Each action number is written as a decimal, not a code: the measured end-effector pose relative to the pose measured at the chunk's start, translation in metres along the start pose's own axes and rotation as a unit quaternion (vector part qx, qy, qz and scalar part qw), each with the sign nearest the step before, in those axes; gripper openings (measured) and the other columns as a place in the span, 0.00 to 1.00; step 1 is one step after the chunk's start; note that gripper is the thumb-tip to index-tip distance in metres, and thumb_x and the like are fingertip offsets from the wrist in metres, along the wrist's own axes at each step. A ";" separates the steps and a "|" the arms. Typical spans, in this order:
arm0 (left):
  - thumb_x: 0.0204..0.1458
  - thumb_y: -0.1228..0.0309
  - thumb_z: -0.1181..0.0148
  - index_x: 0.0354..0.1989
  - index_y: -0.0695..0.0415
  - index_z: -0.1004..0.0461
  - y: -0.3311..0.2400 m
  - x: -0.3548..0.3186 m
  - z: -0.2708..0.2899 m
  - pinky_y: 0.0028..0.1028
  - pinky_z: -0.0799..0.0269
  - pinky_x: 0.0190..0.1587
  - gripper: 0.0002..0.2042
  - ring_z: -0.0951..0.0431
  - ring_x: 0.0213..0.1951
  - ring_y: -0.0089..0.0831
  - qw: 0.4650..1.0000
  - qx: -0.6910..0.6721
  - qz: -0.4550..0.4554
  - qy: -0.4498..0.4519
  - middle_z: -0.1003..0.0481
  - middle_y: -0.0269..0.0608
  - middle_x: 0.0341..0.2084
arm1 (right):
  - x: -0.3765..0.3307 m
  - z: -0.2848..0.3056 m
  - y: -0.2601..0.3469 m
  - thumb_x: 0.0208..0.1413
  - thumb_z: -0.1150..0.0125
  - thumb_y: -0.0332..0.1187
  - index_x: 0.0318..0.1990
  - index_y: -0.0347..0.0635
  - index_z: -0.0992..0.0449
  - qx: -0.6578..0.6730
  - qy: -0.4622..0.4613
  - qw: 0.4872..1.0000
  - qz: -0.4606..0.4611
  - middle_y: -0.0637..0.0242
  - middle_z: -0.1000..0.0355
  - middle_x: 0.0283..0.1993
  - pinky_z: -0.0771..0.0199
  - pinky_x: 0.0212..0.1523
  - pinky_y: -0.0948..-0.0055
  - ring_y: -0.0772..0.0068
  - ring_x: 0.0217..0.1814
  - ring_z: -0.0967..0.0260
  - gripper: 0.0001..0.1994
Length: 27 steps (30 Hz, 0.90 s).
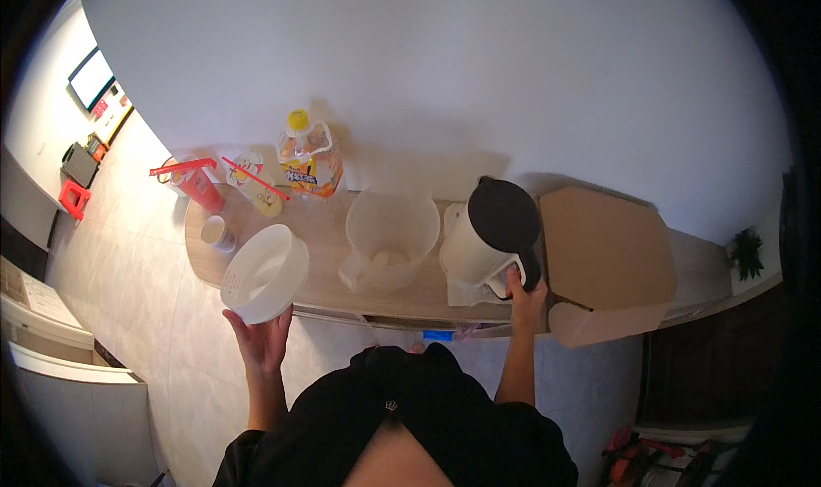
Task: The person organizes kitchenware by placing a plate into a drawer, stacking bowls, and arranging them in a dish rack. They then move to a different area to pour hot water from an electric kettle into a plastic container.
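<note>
My left hand (262,337) grips a round white plastic bowl (272,273) by its near side. The bowl is tilted, and small holes show in its left part. With my right hand (523,301) I hold the handle of a white kettle (477,246) with a black lid. Clear plastic wrapping lies at the kettle's foot; whether the kettle rests on the table is hard to make out. Between my hands stands a translucent plastic jug (392,230) with a wide mouth. A small paper cup (218,232) is just left of the bowl.
The narrow wooden table (329,269) runs along a white wall. At its back left stand a red drink cup (202,189), a pale drink cup (261,198) with a red straw and a yellow-capped bottle (312,162). A cardboard box (607,247) is right of the kettle.
</note>
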<state>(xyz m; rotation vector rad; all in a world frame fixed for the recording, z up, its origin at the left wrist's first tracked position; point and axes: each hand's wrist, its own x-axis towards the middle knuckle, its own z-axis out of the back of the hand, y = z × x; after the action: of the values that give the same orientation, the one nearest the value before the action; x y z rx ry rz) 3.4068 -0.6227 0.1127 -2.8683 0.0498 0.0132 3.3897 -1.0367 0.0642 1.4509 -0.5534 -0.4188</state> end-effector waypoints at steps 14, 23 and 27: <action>0.46 0.50 0.46 0.58 0.53 0.46 -0.013 -0.021 0.005 0.42 0.45 0.58 0.32 0.45 0.58 0.40 0.999 -0.017 -0.042 -0.016 0.47 0.44 0.58 | 0.016 -0.015 0.036 0.33 0.41 0.21 0.27 0.39 0.32 0.165 -0.124 0.977 0.053 0.71 0.38 0.20 0.45 0.20 0.80 0.81 0.17 0.45 0.09; 0.46 0.50 0.47 0.58 0.52 0.46 -0.019 -0.025 0.022 0.41 0.44 0.58 0.33 0.43 0.57 0.40 0.996 -0.067 -0.045 -0.032 0.46 0.43 0.58 | -0.003 -0.015 0.120 0.28 0.43 0.22 0.24 0.39 0.32 0.171 -0.108 0.978 0.044 0.70 0.39 0.17 0.46 0.18 0.80 0.80 0.14 0.47 0.10; 0.46 0.49 0.46 0.57 0.50 0.45 -0.022 -0.026 0.033 0.41 0.44 0.58 0.32 0.43 0.57 0.41 0.993 -0.084 -0.066 -0.055 0.44 0.42 0.57 | -0.006 -0.013 0.136 0.29 0.43 0.22 0.24 0.39 0.32 0.131 -0.023 0.991 0.005 0.70 0.39 0.17 0.46 0.18 0.81 0.80 0.15 0.45 0.09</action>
<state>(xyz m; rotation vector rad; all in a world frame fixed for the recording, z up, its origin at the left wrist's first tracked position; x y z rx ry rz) 3.3818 -0.5914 0.0873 -3.0269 -0.1720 0.1550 3.3838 -1.0114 0.1988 1.6916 -0.6713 -0.3839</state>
